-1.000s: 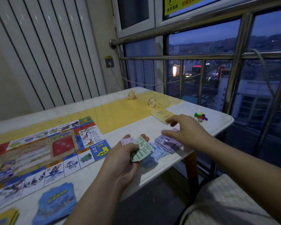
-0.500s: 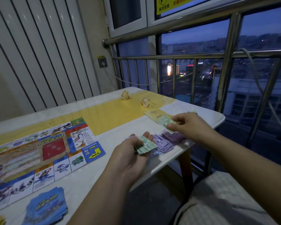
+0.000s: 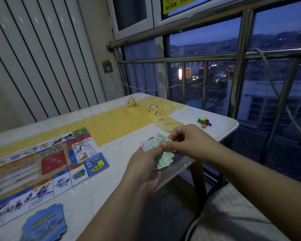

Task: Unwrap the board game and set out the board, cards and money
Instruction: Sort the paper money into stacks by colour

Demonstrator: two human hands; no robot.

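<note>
Presently, left hand (image 3: 146, 173): it is gripping the money (image 3: 163, 159), its fingers curling round the near end of a green bundle just above the table's near right edge.
Right hand (image 3: 191, 144): it is pinching the far end of the same bundle between thumb and forefinger.
Money's lie: the notes are running near to far and leaning slightly right. The right hand is sitting just right of them, so it is the one freer to carry a note away.
Coming move: seemingly a note is being peeled off for laying on the table (image 3: 102, 197), whose bare top is lying just left of the hands.
Board (image 3: 42, 164): lying flat, further left.
Cards (image 3: 43, 223): a blue pile, sitting near left.
Pawns (image 3: 204, 121): clustering far right.
</note>
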